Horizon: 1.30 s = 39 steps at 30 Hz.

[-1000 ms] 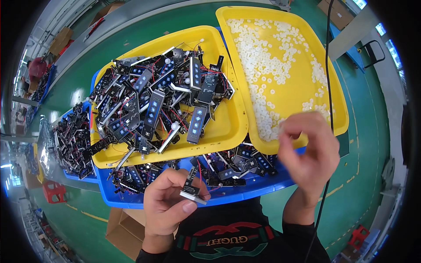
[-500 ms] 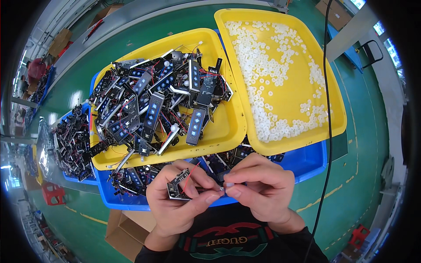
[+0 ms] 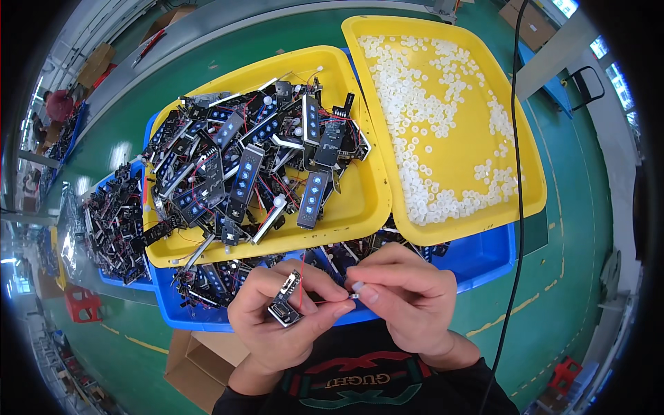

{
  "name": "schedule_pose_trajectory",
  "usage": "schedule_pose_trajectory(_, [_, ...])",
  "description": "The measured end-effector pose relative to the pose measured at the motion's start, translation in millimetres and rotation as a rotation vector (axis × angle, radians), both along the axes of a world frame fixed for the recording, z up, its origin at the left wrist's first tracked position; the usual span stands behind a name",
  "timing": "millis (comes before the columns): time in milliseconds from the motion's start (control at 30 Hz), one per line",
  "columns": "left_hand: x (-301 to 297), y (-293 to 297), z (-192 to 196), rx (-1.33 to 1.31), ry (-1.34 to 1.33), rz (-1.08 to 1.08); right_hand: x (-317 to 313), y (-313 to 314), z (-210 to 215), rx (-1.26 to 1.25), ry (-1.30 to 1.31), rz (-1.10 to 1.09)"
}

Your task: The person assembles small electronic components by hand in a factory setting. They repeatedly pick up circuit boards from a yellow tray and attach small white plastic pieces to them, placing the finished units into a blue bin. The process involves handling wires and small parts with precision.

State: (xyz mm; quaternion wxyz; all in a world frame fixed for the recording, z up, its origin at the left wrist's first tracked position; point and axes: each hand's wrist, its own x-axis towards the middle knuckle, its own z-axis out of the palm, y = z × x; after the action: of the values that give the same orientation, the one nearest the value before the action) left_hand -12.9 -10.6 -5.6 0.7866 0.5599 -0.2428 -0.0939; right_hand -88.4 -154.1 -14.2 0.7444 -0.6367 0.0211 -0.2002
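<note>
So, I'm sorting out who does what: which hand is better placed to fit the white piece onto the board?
Probably the right hand: it pinches the small white piece at its fingertips, beside the circuit board gripped in the left hand.

Plastic, circuit boards and painted floor

The 2 yellow trays are smooth, glossy plastic, as is the blue bin beneath; the small white caps look matt plastic. The black boards are matt with thin red wires. The green floor shines; the near cardboard box is dull.
</note>
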Motion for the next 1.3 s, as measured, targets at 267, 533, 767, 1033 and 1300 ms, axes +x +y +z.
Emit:
schedule_pose_trajectory(267, [1.9,1.9,-1.9,0.036,-0.091,0.009,-3.0,2.9,-1.0,0.043,-0.019,0.017])
schedule_pose_trajectory(533, [3.9,3.4,-5.0,0.003,-0.053,-0.02,-0.7,8.0,-0.2,0.123,-0.014,0.048])
schedule_pose_trajectory(767, [2.1,0.5,-5.8,-0.014,0.076,-0.031,-0.6,8.5,-9.5,0.04,-0.068,0.001])
schedule_pose_trajectory(1033, [-3.0,-1.0,-4.4,0.16,-0.111,0.146,4.3,13.2,3.4,-0.37,-0.111,-0.1])
schedule_pose_trajectory(1300, [39.0,19.1,72.0,0.421,-0.062,0.066,9.2,-62.6,24.7,-1.056,-0.06,-0.495])
